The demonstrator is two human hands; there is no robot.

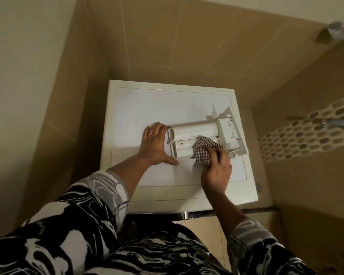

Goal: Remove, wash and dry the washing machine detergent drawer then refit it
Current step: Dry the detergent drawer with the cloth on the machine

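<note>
a cream-white plastic detergent drawer (195, 133) is laid on the flat white top of a washing machine (147, 108), and a red-and-white checked cloth (204, 150) is held against it.

seen from above, the drawer is placed in the right half of the machine top, its long body stretched from 9 o'clock to 3 o'clock, with the wider front panel at the 3 o'clock end and tilted towards 2 o'clock. the left hand (155, 144) is set at the drawer's 9 o'clock end, fingers straight and relaxed against it, thumb flat on the machine top, nothing gripped. the cloth is bunched in the curled fingers of the right hand (216, 171) and pressed on the drawer's near side at 5 o'clock. black-and-white patterned sleeves (77, 225) are seen at 6 o'clock, and beige wall tiles (167, 46) at 12 o'clock.
</note>
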